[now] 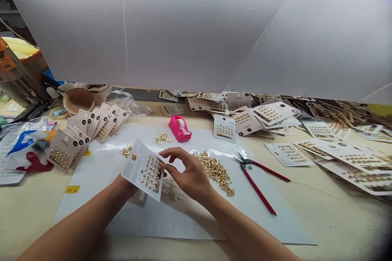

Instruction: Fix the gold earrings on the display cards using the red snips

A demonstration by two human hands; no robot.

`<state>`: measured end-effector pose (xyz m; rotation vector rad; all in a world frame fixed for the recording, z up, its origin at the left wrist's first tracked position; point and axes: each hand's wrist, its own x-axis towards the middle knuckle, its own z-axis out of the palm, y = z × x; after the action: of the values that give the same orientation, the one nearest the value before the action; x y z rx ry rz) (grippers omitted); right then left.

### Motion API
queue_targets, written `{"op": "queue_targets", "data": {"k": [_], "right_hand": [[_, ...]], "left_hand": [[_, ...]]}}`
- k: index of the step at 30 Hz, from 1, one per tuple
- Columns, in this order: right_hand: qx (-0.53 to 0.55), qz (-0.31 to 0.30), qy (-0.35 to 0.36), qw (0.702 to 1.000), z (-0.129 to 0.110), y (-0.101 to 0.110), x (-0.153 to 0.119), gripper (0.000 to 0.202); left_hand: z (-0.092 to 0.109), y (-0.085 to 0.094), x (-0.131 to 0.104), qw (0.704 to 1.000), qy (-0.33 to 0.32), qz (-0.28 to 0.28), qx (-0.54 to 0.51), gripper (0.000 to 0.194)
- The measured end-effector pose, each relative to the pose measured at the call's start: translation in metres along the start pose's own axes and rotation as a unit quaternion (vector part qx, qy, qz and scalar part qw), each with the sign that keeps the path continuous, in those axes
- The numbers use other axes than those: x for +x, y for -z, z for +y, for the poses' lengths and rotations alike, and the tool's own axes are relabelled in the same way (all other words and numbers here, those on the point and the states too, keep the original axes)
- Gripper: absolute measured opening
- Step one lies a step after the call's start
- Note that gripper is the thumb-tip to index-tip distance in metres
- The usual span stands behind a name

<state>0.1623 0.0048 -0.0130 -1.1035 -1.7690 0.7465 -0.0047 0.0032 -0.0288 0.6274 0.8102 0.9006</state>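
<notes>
A white earring card (139, 181) with rows of small gold studs is tilted up over the white sheet, its printed back facing me. My left hand (128, 186) holds this card from behind, and most of its fingers are hidden there. At the card's right edge, the thumb and fingertips of my right hand (188, 173) are pinched together; whatever lies between them is too small to make out. Some small, clear pieces (174, 189) lie on the sheet below my hands. Just beyond my right hand spreads a pile of small gold pieces (216, 171).
Red-handled pliers (260, 191) lie open-jawed on the right. A pink tape dispenser (176, 128) stands behind my hands, near gold rings (163, 138). Filled earring cards (63, 147) fan out on the left, and many more cards (272, 113) are heaped along the back and right.
</notes>
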Motion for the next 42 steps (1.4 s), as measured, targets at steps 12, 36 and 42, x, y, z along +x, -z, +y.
{"op": "queue_targets", "data": {"k": [12, 36, 42], "right_hand": [[-0.035, -0.022, 0.044, 0.998, 0.002, -0.004, -0.003, 0.03], [-0.07, -0.058, 0.104, 0.99, -0.007, 0.007, -0.006, 0.019], [-0.122, -0.062, 0.145, 0.98, -0.002, 0.002, -0.01, 0.006]], "left_hand": [[-0.002, 0.002, -0.002, 0.999, -0.048, 0.007, -0.008, 0.034], [0.021, -0.016, -0.008, 0.99, -0.057, 0.092, 0.085, 0.02], [0.024, -0.012, -0.005, 0.981, -0.116, 0.11, 0.106, 0.023]]}}
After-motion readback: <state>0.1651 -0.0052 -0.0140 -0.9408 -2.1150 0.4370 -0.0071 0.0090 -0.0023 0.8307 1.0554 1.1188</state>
